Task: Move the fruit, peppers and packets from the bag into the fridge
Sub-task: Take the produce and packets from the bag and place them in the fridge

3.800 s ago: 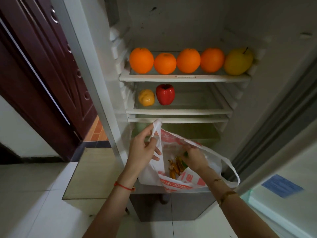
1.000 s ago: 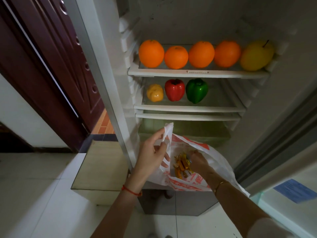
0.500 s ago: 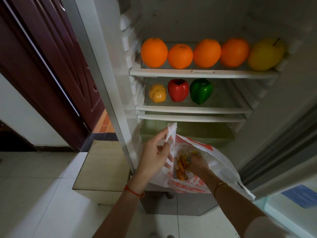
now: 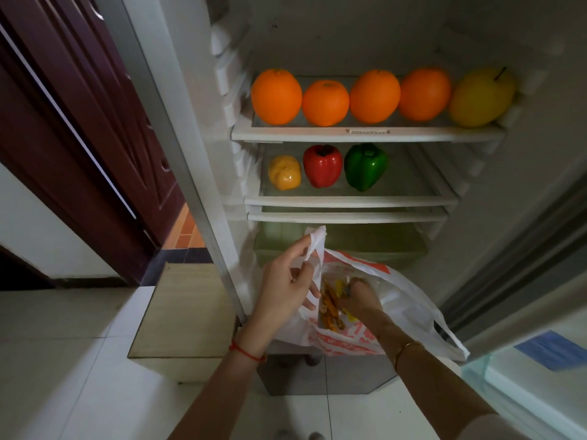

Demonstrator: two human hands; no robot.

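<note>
A white plastic bag [image 4: 400, 300] with red print hangs open in front of the fridge. My left hand [image 4: 286, 287] pinches its left handle and holds it up. My right hand [image 4: 360, 296] is down inside the bag, fingers curled on the orange and yellow packets [image 4: 330, 308]. The top shelf [image 4: 365, 133] carries several oranges [image 4: 276, 96] and a yellow apple [image 4: 479, 98]. On the second shelf [image 4: 349, 200] stand a yellow pepper [image 4: 284, 172], a red pepper [image 4: 322, 166] and a green pepper [image 4: 365, 166].
A greenish crisper drawer [image 4: 381, 246] sits under the shelves, just behind the bag. The open fridge door [image 4: 540, 369] stands at the right. A dark wooden door [image 4: 95, 122] and a low beige box [image 4: 187, 312] are at the left, on a tiled floor.
The green pepper has gone from the bag onto the second shelf beside the red one. My right hand is back in the bag, now closing on the packets. My left hand still holds the handle.
</note>
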